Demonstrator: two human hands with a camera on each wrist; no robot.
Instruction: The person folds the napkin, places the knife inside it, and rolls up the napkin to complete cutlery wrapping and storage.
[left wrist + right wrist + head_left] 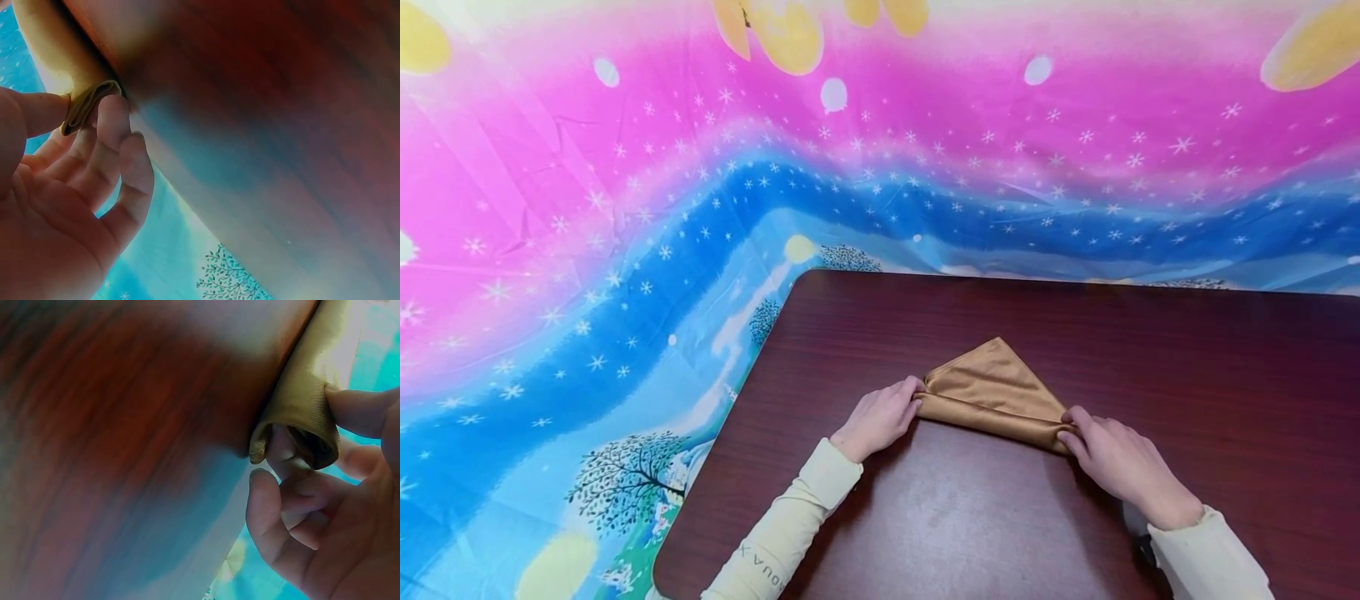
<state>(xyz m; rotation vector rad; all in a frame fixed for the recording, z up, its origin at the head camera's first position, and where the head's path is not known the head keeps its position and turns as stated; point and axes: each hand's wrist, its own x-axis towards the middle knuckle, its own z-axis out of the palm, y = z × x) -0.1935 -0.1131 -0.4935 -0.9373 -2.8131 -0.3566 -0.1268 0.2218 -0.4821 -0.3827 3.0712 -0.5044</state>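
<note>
A shiny golden-brown cloth [1003,379] lies on the table, a triangle with its point away from me and its near edge rolled into a tube. My left hand [880,419] pinches the left end of that roll. In the left wrist view, the thumb presses on the layered end of the cloth [94,103] with fingers behind it. At the opposite end, my right hand [1122,465] grips the roll. The right wrist view shows the cloth [306,394] as a hollow tube, thumb on its outside and a fingertip within the opening.
The dark reddish-brown wooden table [977,517] has rounded corners and a left edge near my left forearm. Behind and left of it hangs a pink and blue backdrop [625,208] printed with snowflakes and trees. Pale sleeves [790,508] cover both forearms.
</note>
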